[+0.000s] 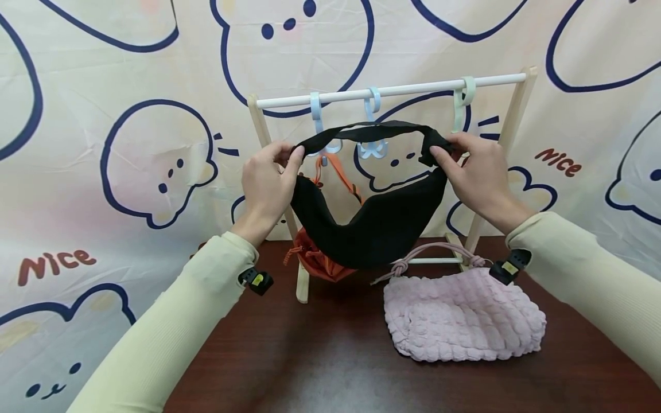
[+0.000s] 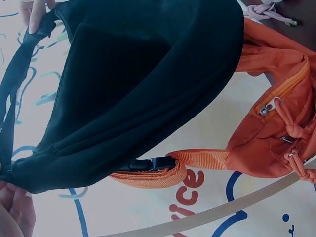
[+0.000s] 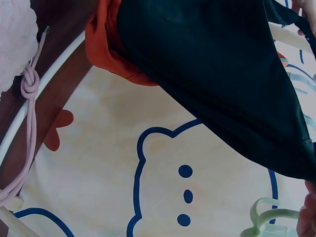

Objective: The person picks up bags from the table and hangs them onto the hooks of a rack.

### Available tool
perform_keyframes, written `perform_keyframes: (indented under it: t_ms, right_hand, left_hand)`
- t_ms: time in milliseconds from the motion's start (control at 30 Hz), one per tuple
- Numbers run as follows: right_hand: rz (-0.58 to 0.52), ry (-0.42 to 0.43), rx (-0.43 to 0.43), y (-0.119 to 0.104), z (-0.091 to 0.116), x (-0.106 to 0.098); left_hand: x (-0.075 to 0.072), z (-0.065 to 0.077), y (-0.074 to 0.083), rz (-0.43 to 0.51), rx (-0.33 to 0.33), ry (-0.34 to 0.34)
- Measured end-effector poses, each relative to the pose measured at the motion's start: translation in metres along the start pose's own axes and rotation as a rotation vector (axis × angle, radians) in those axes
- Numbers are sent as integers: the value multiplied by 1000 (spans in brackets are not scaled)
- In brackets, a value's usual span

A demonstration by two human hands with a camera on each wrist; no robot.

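Note:
A black cloth shoulder bag (image 1: 369, 235) is held up in the air by its two ends, its strap (image 1: 372, 132) arching between the hands. My left hand (image 1: 268, 186) pinches the left end where strap and bag meet. My right hand (image 1: 480, 175) grips the knotted right end. Behind the black bag an orange bag (image 1: 322, 258) hangs by its strap from a blue hook; the left wrist view shows its zipper and cord ties. A pink quilted bag (image 1: 465, 315) with a knotted cord handle lies on the table below my right hand.
A rack with wooden legs (image 1: 303, 281) and a white bar (image 1: 413, 89) stands at the back. Two blue hooks (image 1: 373, 123) and a green hook (image 1: 459, 103) hang from the bar. A printed cartoon cloth (image 1: 170, 258) covers the wall behind the brown table (image 1: 310, 355).

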State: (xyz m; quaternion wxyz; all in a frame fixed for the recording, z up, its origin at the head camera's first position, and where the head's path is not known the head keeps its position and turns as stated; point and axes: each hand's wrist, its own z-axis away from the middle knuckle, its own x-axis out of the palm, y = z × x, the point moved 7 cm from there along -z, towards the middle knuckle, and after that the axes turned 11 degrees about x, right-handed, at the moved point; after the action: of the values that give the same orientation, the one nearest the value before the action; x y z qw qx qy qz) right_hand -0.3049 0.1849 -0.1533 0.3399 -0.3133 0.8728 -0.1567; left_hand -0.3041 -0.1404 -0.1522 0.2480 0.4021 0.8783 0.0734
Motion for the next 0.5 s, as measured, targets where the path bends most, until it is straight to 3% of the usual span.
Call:
perform_keyframes:
  t_ms: [500]
  right_hand:
    - [30,-17,23,4,-4,9]
  left_hand:
    - [6,-6,-5,-88,-28,-22]
